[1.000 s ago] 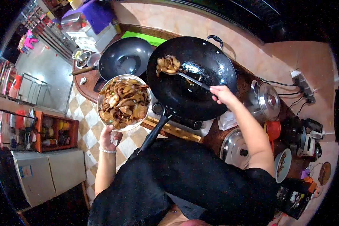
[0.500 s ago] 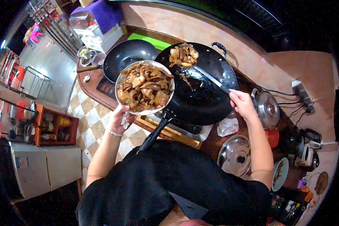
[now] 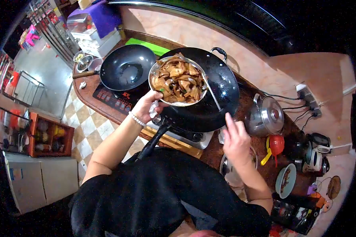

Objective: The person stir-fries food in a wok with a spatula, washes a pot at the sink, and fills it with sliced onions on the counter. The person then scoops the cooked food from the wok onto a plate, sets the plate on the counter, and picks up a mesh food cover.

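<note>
My left hand (image 3: 151,103) grips the near-left edge of a white bowl (image 3: 180,104) and also has a crumpled white tissue (image 3: 154,110) in its fingers. Glossy brown sliced food (image 3: 177,81) heaps the bowl, which hovers over the left part of a large black wok (image 3: 221,85). My right hand (image 3: 236,140) is closed on the dark handle of a metal wok spatula (image 3: 213,94), index finger stretched along it. The spatula's head is at the bowl's far edge, hidden by food. Only a few small scraps show on the wok's dark surface.
Left of the wok, a second black wok (image 3: 126,69) sits on an induction cooktop (image 3: 110,98). At right are a lidded steel pot (image 3: 267,116), a red strainer (image 3: 277,144) and a pale green bowl (image 3: 285,181). A black wok handle (image 3: 154,142) juts towards my body.
The bowl has moved right, over the wok. The spatula brought its load of food from the wok to the bowl, and my right hand came nearer my body.
</note>
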`<action>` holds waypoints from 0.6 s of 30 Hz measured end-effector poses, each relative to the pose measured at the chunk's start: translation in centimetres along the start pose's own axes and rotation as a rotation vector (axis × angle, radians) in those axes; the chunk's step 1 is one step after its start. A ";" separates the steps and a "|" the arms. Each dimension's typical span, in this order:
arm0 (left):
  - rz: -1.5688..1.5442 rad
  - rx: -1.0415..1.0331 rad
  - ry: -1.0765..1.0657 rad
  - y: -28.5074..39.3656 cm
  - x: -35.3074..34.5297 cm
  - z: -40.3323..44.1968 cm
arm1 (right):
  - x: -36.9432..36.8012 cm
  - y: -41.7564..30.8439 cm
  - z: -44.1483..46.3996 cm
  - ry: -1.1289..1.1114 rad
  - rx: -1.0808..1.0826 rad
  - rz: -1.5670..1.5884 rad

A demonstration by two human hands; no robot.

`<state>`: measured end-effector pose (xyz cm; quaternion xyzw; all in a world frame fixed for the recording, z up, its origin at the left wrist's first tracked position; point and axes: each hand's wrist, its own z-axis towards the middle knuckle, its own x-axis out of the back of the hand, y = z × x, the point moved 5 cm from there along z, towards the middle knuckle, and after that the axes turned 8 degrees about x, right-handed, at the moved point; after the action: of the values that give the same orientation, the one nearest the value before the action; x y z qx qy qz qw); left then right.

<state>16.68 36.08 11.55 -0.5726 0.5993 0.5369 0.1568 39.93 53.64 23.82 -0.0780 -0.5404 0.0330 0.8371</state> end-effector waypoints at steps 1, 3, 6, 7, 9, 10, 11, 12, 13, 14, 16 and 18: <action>-0.003 -0.004 0.059 -0.1 -0.3 0.2 | -0.7 -0.7 -0.6 -0.003 0.021 -0.006; -0.011 0.041 0.030 -0.5 0.2 1.2 | -1.5 -1.6 -1.8 -0.057 -0.020 0.009; -0.044 0.077 -0.013 -1.1 -0.5 1.8 | -2.6 -1.7 -3.2 -0.052 0.007 0.005; -0.073 0.066 -0.026 -1.1 -0.8 1.9 | -2.7 -1.3 -3.4 -0.050 -0.001 0.004; -0.017 0.094 -0.068 -1.1 -0.8 1.8 | -2.2 -0.3 -3.3 0.046 -0.005 0.091; -0.027 0.116 -0.042 -1.2 -0.7 1.7 | -1.4 0.4 -3.0 0.068 -0.034 0.154; -0.038 0.138 -0.015 -1.3 -0.6 1.6 | -0.8 1.1 -2.8 0.122 -0.035 0.221; 0.002 0.137 0.048 -1.1 -0.5 1.4 | -0.2 1.8 -2.7 0.118 -0.051 0.249; 0.004 0.139 0.049 -1.1 -0.5 1.3 | 0.4 2.3 -2.5 0.113 -0.068 0.277; 0.022 0.117 0.025 -1.0 -0.5 1.1 | 0.9 2.7 -2.2 0.138 -0.099 0.345; 0.054 0.070 -0.022 -0.7 -0.4 1.0 | 1.5 3.4 -1.7 0.150 -0.076 0.358; 0.038 0.056 -0.032 -0.5 -1.3 0.4 | 1.7 3.7 -1.2 0.106 -0.101 0.400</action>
<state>17.32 37.16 12.24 -0.5479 0.6225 0.5317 0.1721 41.82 57.41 24.31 -0.2272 -0.4701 0.1673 0.8363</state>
